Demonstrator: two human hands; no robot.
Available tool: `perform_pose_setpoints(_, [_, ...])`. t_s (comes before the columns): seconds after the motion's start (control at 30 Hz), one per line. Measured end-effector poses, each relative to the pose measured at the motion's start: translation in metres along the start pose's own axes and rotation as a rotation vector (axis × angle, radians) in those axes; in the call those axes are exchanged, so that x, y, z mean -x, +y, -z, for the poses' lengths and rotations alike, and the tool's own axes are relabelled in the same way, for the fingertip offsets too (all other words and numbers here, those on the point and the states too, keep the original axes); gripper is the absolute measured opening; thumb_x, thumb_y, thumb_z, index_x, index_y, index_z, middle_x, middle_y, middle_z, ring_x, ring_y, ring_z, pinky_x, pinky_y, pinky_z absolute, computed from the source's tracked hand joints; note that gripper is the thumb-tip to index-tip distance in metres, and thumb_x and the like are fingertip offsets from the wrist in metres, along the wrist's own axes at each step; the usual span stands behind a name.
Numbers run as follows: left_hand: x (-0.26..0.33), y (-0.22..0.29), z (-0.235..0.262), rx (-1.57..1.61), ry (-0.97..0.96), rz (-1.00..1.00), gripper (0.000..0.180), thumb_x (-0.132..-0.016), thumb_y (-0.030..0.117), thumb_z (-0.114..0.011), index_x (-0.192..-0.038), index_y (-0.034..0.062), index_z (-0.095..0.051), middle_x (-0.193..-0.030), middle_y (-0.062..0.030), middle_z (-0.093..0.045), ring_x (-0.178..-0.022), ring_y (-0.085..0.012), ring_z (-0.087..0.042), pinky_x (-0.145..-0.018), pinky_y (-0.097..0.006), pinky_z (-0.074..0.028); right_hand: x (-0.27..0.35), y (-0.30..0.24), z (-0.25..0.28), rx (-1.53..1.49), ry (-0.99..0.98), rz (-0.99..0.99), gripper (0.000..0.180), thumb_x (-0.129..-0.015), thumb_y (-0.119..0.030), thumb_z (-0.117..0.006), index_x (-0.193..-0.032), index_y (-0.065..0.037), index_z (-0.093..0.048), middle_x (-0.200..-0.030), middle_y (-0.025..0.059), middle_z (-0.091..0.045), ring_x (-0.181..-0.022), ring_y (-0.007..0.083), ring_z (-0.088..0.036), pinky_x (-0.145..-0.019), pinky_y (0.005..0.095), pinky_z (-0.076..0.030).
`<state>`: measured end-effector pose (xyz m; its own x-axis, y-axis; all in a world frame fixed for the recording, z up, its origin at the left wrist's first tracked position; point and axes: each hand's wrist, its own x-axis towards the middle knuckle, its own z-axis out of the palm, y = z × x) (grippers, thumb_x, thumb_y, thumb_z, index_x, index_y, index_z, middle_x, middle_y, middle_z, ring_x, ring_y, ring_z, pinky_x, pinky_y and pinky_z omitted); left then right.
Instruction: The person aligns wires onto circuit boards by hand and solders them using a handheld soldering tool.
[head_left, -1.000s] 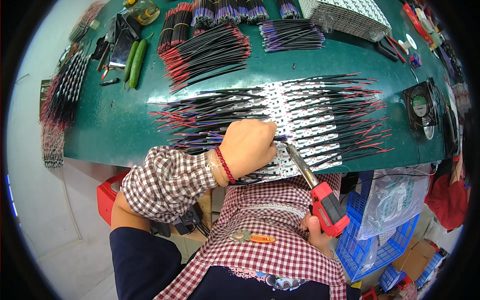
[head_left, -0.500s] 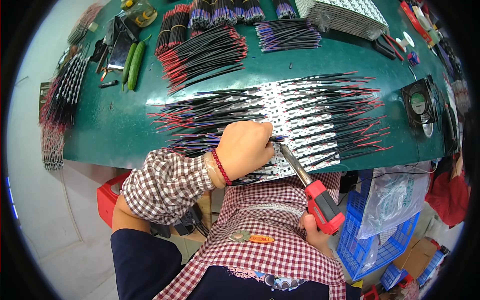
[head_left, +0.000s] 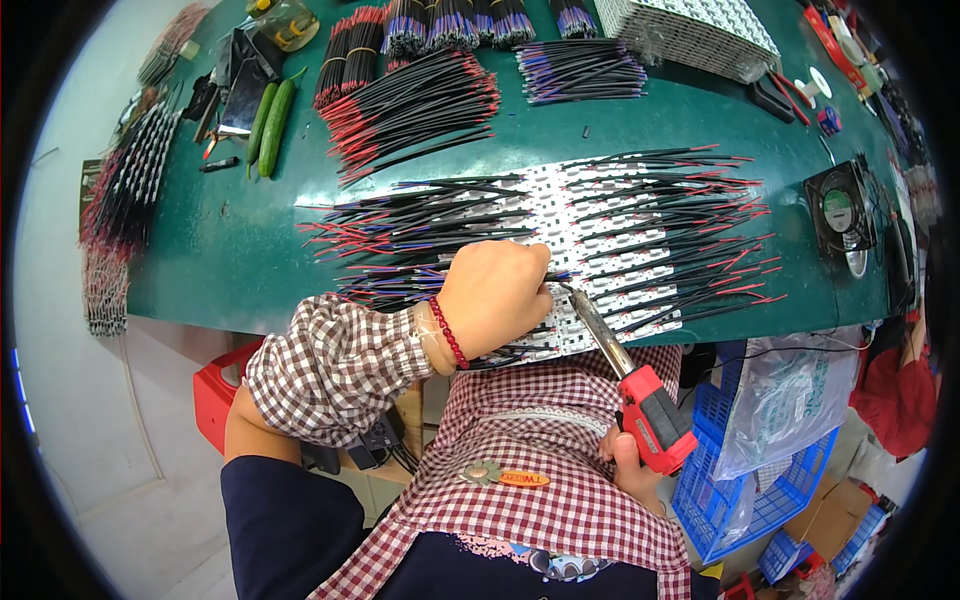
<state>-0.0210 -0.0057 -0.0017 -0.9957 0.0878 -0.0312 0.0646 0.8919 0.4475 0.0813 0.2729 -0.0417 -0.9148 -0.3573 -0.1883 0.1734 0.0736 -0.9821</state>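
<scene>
My left hand is closed in a pinch, its back turned up, over a sheet of white circuit boards. The blue-tipped end of a black wire pokes out past its fingertips; the rest of that wire is hidden by the hand. Close by, the dark tip of a soldering iron with a red and black handle reaches the board just beside the wire end. My right hand is wrapped round the handle, low by the checked apron. Rows of black wires with red ends stick out from both sides of the boards.
Loose red-tipped wires and blue-tipped wires lie at the back of the green table. Two cucumbers rest left. A small black fan stands right, above a blue crate. Stacked white boards sit at the back.
The soldering iron and my right hand have shifted slightly right, the tip drawing a little away from my left fingertips. My left hand stays nearly in place.
</scene>
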Motion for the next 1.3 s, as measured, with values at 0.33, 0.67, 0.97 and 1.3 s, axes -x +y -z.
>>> perform_pose_setpoints(0.33, [0.002, 0.002, -0.002, 0.016, 0.008, 0.015, 0.017, -0.071, 0.017, -0.064, -0.071, 0.0020, -0.057, -0.061, -0.0172, -0.059, -0.060, -0.0367, -0.061, -0.057, -0.046, -0.048, -0.005, -0.006, -0.002, 0.045, -0.027, -0.009, 0.023, -0.094, -0.020, -0.054, -0.091, 0.003, -0.049, -0.062, 0.0066, -0.051, -0.055, 0.0138, -0.049, -0.052, 0.0292, -0.043])
perform_pose_setpoints(0.67, [0.004, 0.004, -0.001, -0.009, 0.007, -0.027, 0.017, -0.071, 0.016, -0.064, -0.071, 0.0016, -0.055, -0.060, -0.0170, -0.058, -0.059, -0.0366, -0.060, -0.055, -0.047, -0.047, -0.001, -0.017, 0.002, -0.009, -0.076, -0.159, 0.012, -0.094, -0.018, -0.057, -0.091, -0.007, -0.054, -0.077, -0.0005, -0.050, -0.070, 0.0108, -0.046, -0.060, 0.0297, -0.040])
perform_pose_setpoints(0.97, [0.004, 0.004, -0.003, -0.029, 0.007, -0.045, 0.018, -0.071, 0.016, -0.064, -0.072, 0.0012, -0.053, -0.060, -0.0167, -0.058, -0.059, -0.0364, -0.060, -0.055, -0.047, -0.047, -0.001, -0.013, 0.003, -0.049, -0.042, -0.049, 0.019, -0.093, -0.022, -0.057, -0.089, -0.004, -0.054, -0.074, 0.0009, -0.052, -0.067, 0.0107, -0.048, -0.060, 0.0273, -0.040])
perform_pose_setpoints(1.3, [0.015, -0.001, 0.005, 0.059, -0.024, -0.129, 0.018, -0.081, 0.016, -0.062, -0.080, 0.0017, -0.050, -0.074, -0.0157, -0.058, -0.073, -0.0341, -0.060, -0.063, -0.044, -0.048, 0.011, -0.004, 0.012, -0.131, 0.045, 0.011, 0.054, -0.093, -0.024, -0.056, -0.130, 0.008, -0.033, -0.068, 0.0075, -0.051, -0.056, 0.0139, -0.049, -0.055, 0.0303, -0.046])
